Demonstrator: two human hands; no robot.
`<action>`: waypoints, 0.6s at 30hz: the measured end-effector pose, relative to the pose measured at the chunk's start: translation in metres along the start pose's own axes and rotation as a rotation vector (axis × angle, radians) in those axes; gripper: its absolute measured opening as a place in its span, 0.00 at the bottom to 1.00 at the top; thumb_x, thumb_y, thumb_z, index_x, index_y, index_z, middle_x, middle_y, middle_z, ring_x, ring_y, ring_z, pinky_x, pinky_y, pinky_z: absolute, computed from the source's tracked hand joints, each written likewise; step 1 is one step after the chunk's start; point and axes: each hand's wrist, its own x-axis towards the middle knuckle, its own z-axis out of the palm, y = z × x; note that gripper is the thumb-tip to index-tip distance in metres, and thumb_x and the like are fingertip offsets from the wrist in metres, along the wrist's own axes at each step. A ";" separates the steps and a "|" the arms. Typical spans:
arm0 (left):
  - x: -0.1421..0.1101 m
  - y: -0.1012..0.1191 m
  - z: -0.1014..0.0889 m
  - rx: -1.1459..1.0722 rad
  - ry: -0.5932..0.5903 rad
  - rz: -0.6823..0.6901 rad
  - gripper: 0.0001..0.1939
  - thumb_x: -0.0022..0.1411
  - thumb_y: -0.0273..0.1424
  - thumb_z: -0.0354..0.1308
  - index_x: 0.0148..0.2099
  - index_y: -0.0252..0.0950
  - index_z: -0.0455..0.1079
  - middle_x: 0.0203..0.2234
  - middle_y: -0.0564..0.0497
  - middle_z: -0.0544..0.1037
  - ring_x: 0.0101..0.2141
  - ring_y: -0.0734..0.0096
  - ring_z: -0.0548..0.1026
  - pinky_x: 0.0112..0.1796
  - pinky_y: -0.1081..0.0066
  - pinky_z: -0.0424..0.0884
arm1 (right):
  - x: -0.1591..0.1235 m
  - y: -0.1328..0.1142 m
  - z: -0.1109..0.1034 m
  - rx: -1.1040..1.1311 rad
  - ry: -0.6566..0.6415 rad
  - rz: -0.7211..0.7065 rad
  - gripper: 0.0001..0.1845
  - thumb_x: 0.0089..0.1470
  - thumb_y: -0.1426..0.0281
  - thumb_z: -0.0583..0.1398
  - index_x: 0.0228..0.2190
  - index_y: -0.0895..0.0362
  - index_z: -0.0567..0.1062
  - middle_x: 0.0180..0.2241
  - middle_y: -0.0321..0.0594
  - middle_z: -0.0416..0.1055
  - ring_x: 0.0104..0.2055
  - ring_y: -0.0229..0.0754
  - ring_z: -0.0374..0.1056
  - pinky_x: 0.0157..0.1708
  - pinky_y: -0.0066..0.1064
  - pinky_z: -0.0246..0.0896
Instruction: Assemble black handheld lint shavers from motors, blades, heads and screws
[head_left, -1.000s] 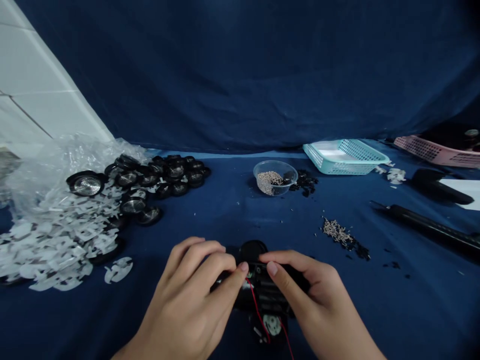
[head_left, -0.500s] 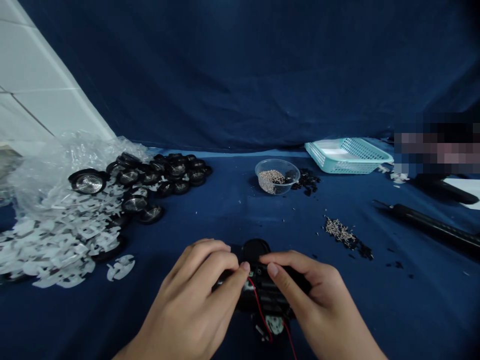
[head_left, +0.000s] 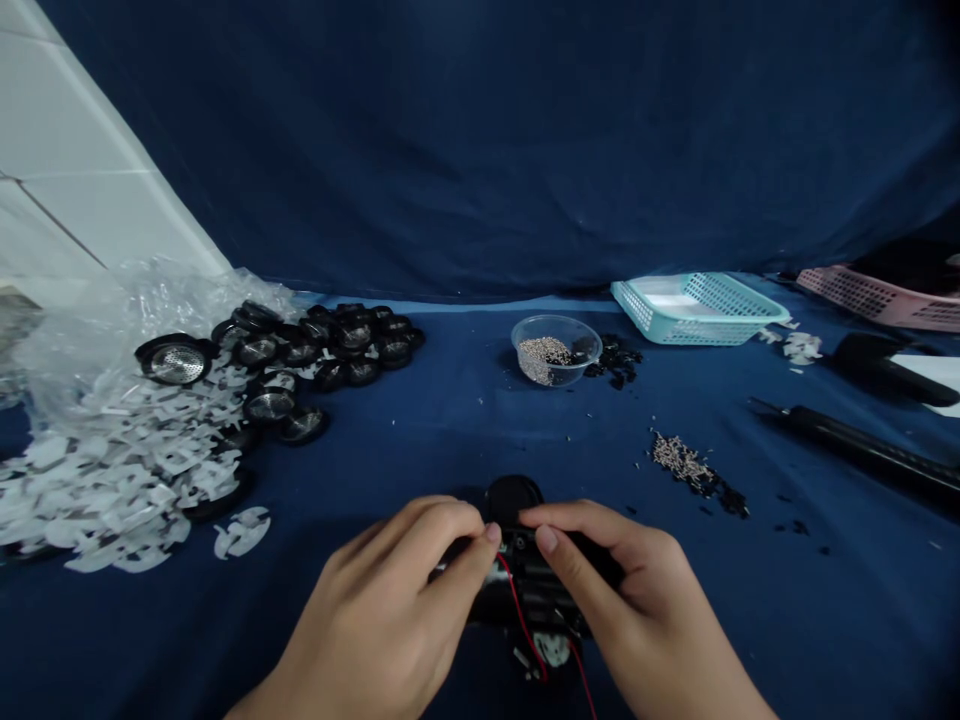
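Both of my hands grip a small black device (head_left: pixel 517 590) with a round black cap at its far end and a red wire (head_left: pixel 521 620) running down to a little white part below. My left hand (head_left: pixel 390 620) is curled round its left side, thumb and forefinger pinching near the wire. My right hand (head_left: pixel 637 610) holds the right side, forefinger pressed on the top. The device's body is mostly hidden under my fingers.
A heap of black round reflector parts (head_left: pixel 315 350) and white cut-out pieces (head_left: pixel 112 480) lies left, by crumpled clear plastic. A clear cup of tiny screws (head_left: pixel 555 352), a loose screw pile (head_left: pixel 686 465), a teal basket (head_left: pixel 694 310), a pink basket (head_left: pixel 885 295) and a black tool (head_left: pixel 855 445) lie right.
My left fingers have curled a little tighter over the device. The view has shifted slightly; the hands stay in the same place.
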 end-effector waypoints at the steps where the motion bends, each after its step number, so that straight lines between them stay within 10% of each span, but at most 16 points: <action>1: 0.001 -0.001 0.000 -0.001 0.003 -0.019 0.12 0.63 0.23 0.54 0.43 0.42 0.75 0.38 0.52 0.78 0.38 0.69 0.79 0.35 0.71 0.78 | 0.001 0.000 0.000 0.008 -0.001 -0.001 0.10 0.59 0.67 0.58 0.40 0.51 0.79 0.35 0.35 0.77 0.39 0.36 0.74 0.38 0.23 0.67; 18: 0.001 0.006 -0.004 -0.162 0.061 -0.061 0.11 0.61 0.22 0.56 0.43 0.39 0.75 0.37 0.57 0.82 0.37 0.78 0.80 0.42 0.80 0.76 | -0.007 -0.008 0.006 -0.373 -0.008 -0.168 0.14 0.50 0.70 0.59 0.41 0.51 0.78 0.38 0.38 0.76 0.38 0.43 0.73 0.36 0.34 0.71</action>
